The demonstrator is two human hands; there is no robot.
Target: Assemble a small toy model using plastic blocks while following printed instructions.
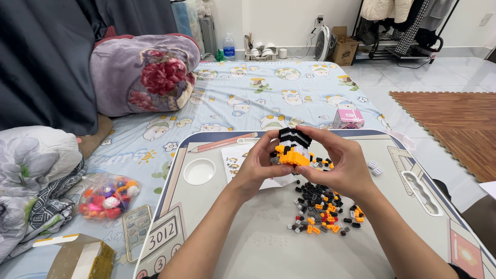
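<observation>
Left hand, right hand cup brick model.

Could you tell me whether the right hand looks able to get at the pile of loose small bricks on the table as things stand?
Probably yes, once freed: the right hand now helps hold the orange, black and white brick model, but the loose bricks lie just below it on the table, with nothing between.

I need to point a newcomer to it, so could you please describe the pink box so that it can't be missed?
Start at the lap table on the cartoon-print sheet. Just past the table's far right corner, the pink box sits on the sheet. It is the only pink cube there, well apart from the brick pile.
</observation>
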